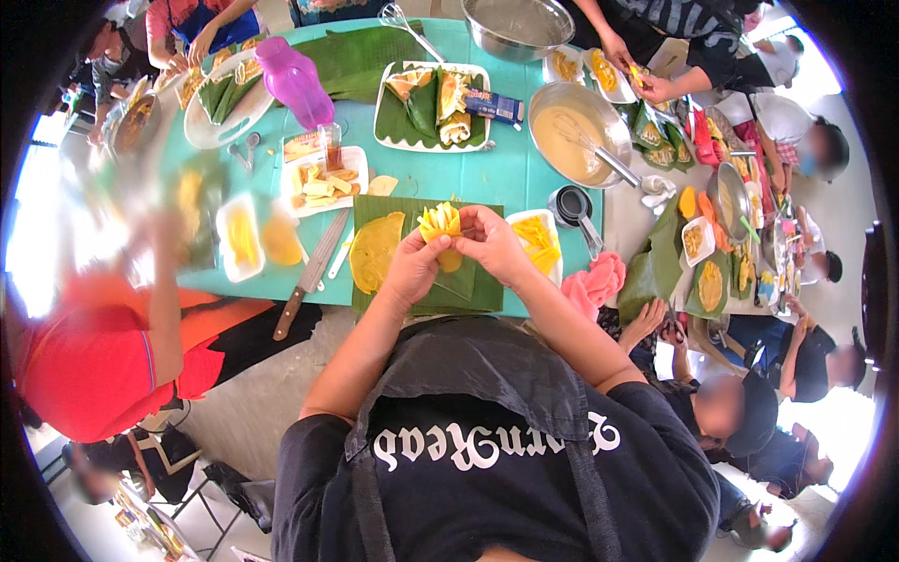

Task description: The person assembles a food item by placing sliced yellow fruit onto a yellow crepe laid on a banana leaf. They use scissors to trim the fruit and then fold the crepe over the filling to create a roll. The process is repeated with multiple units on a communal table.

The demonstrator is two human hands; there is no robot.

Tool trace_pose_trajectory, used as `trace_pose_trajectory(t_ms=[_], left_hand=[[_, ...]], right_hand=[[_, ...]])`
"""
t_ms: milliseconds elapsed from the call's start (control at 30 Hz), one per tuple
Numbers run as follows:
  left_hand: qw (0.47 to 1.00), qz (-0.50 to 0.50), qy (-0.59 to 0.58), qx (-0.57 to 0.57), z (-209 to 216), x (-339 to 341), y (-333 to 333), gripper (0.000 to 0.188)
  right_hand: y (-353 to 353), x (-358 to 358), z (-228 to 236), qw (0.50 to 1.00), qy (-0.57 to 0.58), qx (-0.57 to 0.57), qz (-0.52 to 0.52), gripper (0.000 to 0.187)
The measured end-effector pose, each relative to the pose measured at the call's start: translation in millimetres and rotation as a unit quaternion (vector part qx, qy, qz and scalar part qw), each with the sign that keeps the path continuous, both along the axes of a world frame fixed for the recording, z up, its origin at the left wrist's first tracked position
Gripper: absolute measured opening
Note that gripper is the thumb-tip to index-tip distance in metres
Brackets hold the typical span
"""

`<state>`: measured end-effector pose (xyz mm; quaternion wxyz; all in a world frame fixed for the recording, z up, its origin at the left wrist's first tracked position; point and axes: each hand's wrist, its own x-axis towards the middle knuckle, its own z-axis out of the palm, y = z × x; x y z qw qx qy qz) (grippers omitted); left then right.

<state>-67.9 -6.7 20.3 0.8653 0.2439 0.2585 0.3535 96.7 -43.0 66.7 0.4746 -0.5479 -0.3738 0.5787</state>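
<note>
Left hand and right hand both grip closed on fibrous yellow fruit piece above glossy banana leaf, teal desk.

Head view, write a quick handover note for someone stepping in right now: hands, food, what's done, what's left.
Left hand and right hand together pinch a yellow folded food piece above the banana leaf.
A flat yellow crepe lies on the leaf's left part, untouched.
A white tray of yellow strips sits by the right hand; a knife lies left of the leaf.
Done: piece gathered up. Left: setting it down, the flat crepe.
</note>
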Motion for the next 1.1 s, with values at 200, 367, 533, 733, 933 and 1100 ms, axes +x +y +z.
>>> trace_pose_trajectory(t_ms=[200, 367, 533, 733, 933, 1100], left_hand=[[0.997, 0.062, -0.041, 0.006, 42, 7, 1, 0.025], [0.996, 0.054, -0.064, 0.026, 67, 12, 6, 0.027], [0.995, 0.031, -0.088, 0.042, 90, 14, 6, 0.027], [0.994, 0.033, -0.099, 0.042, 112, 17, 1, 0.028], [0.991, 0.045, -0.103, 0.069, 128, 15, 1, 0.028], [0.989, 0.052, -0.114, 0.079, 136, 15, 0, 0.028]], right_hand=[[0, -7, 28, 0.993, -0.077, 0.073, -0.043, 0.031], [-5, 0, 56, 0.982, -0.148, 0.114, -0.001, 0.035], [-8, 7, 78, 0.97, -0.192, 0.148, 0.002, 0.03], [-12, 7, 93, 0.929, -0.294, 0.224, -0.012, 0.021], [-17, -2, 109, 0.927, -0.272, 0.256, -0.031, 0.023], [-14, -6, 112, 0.942, -0.231, 0.237, -0.045, 0.03]])
